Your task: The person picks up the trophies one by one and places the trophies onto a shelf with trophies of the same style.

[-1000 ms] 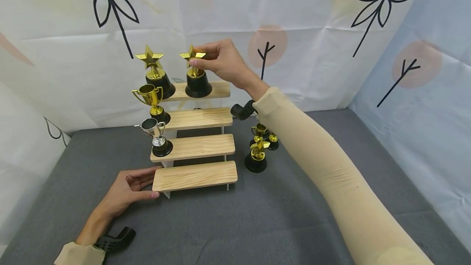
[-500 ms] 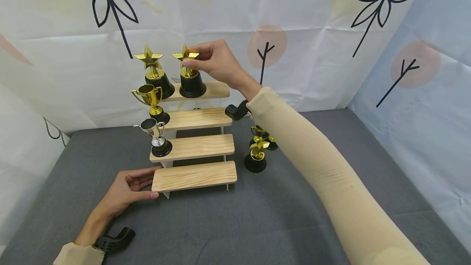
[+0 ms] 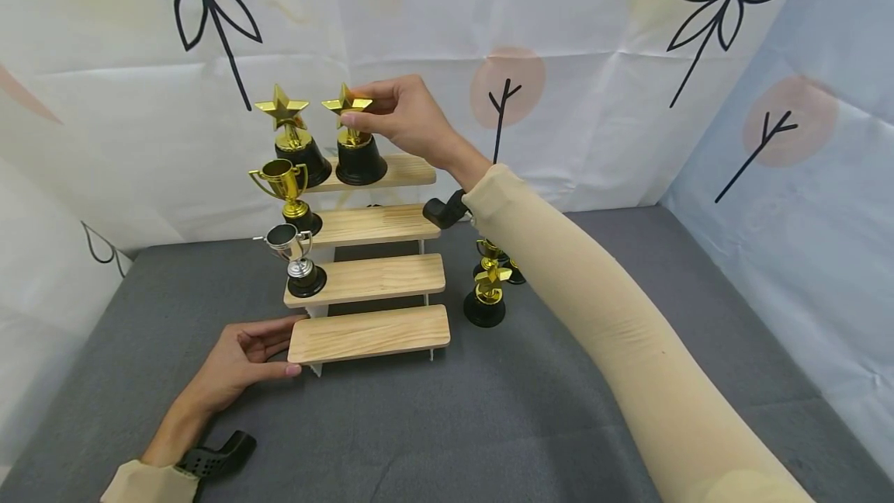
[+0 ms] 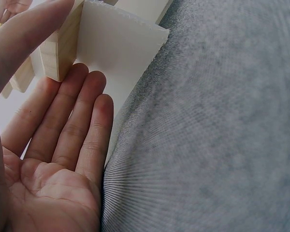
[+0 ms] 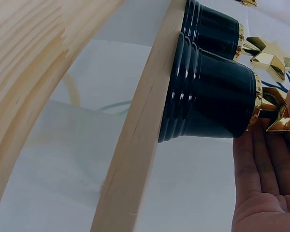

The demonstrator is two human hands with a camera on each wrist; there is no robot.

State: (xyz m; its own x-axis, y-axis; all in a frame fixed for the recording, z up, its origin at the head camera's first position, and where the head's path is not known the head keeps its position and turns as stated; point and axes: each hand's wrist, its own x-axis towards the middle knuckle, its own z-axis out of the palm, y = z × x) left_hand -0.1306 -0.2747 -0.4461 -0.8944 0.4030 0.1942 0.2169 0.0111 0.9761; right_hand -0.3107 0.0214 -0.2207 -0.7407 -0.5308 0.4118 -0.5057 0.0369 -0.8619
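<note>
My right hand [image 3: 408, 116] pinches a gold star trophy [image 3: 361, 161] by its star, between thumb and fingers. In the right wrist view, this trophy's black base [image 5: 217, 92] is right at the top shelf's edge [image 5: 130, 145]. Another star trophy [image 3: 300, 157] stands to its left on the same shelf of the four-step wooden display stand [image 3: 377, 332]. A gold cup trophy [image 3: 285, 181] and a silver cup trophy [image 3: 293, 247] stand on the left ends of the two shelves below. My left hand [image 3: 233, 363] holds the lowest step's left end [image 4: 60, 53], thumb at the front corner.
Right of the stand, several small gold trophies are grouped on the grey cloth, a star trophy [image 3: 486, 297] nearest and a cup trophy [image 3: 489, 251] behind it. My right sleeve [image 3: 594, 286] partly covers this group. A white patterned backdrop [image 3: 419, 14] rises behind the stand.
My right hand has moved left along the top shelf with the star trophy, bringing it nearer the other star trophy. My left hand stays at the lowest step.
</note>
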